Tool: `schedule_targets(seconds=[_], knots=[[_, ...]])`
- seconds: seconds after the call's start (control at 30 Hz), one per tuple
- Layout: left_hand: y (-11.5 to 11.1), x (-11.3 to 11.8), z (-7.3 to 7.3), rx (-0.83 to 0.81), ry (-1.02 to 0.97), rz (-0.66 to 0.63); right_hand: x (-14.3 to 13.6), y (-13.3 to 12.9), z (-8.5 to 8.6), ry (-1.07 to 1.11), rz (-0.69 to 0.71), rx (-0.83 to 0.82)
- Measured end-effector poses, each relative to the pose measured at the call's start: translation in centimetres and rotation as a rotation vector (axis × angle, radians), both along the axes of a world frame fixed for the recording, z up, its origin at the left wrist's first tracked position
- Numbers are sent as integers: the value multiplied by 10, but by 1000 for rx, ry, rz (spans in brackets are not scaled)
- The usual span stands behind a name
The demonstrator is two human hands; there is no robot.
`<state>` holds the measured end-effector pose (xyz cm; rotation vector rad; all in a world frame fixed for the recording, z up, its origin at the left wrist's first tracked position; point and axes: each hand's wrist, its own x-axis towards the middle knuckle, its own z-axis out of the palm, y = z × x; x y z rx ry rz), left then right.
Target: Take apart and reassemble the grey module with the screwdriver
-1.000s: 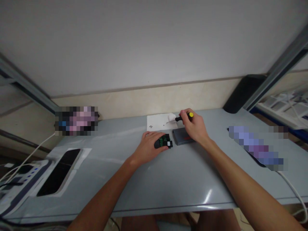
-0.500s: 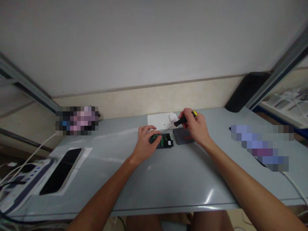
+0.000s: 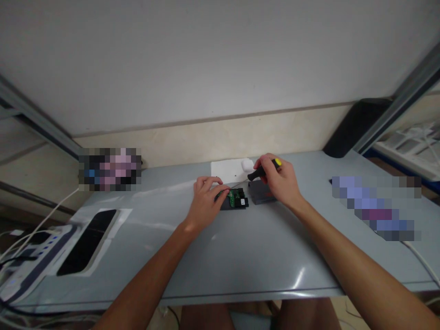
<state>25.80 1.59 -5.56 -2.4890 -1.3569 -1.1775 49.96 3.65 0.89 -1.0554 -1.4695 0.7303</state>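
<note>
A black screwdriver with a yellow end cap [image 3: 277,162] is gripped in my right hand [image 3: 283,181], its thin shaft slanting down to the left. The tip reaches a green circuit board [image 3: 234,198] lying in a dark casing. Over the board's left side, my left hand [image 3: 206,197] has thumb and forefinger brought together right at the screwdriver's tip; whatever they pinch is too small to make out. Its other fingers are bent above. Just right of the board, partly under my right hand, lies a dark grey cover [image 3: 261,193] with a red mark.
Behind the board are a white sheet [image 3: 223,170] and a small white rounded case [image 3: 247,165]. At left lie a phone [image 3: 87,243] and a power strip [image 3: 41,261]. A black cylinder [image 3: 357,128] leans at the back right. Blurred-out items sit on both sides.
My left thumb has lifted from the board's face and come up against the forefinger at the screwdriver tip. The right hand keeps nearly the same place. The view has shifted slightly.
</note>
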Motion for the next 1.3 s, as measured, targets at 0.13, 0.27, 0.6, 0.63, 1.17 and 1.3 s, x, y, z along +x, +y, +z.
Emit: schedule_targets(seconds=[0.13, 0.27, 0.6, 0.63, 1.17, 1.3], knots=[[-1, 0, 2, -3, 33, -12, -1, -3, 3, 14, 2, 7], [-1, 0, 2, -2, 50, -22, -3, -3, 1, -23, 22, 6], [-2, -2, 3, -54, 79, -41, -2, -2, -3, -10, 78, 47], [-2, -2, 3, -60, 77, -46, -3, -2, -3, 4, 79, 59], [-8, 5, 2, -321, 193, -105, -1, -4, -2, -214, -52, 107], [-7, 6, 2, -359, 210, -147, -2, -2, -4, -302, -57, 90]])
